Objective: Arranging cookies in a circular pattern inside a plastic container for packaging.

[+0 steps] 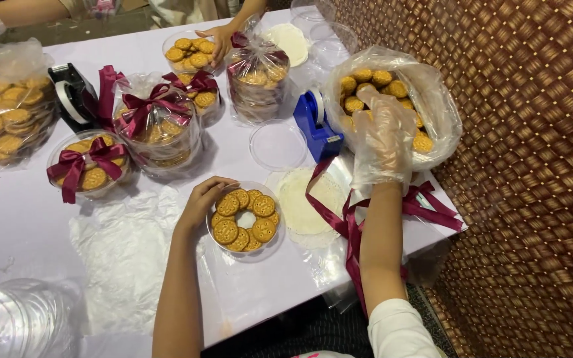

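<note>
Your left hand (pixel 201 199) is bare and rests against the left rim of the clear round tray (pixel 274 246), fingers curled loosely around its edge. Inside that tray the round biscuits (pixel 243 213) lie in a ring with a gap at the middle.

Your right hand (pixel 384 139) wears a thin clear glove and reaches into the big plastic bag of biscuits (pixel 426 99), up and to the right of the tray — its fingers are bent down among the biscuits, but you cannot tell whether they have closed on one.

Just right of the tray lies a white paper doily (pixel 306 202), with maroon ribbon (pixel 343 222) trailing across it toward the table edge. Beyond the tray stands a blue tape dispenser (pixel 316 126), beside an empty clear lid (pixel 278 144). Left of the tray sit 2 wrapped packs with maroon bows (pixel 157 106). Far beyond it, another person's hand (pixel 219 40) touches a second tray of biscuits (pixel 184 50).
</note>
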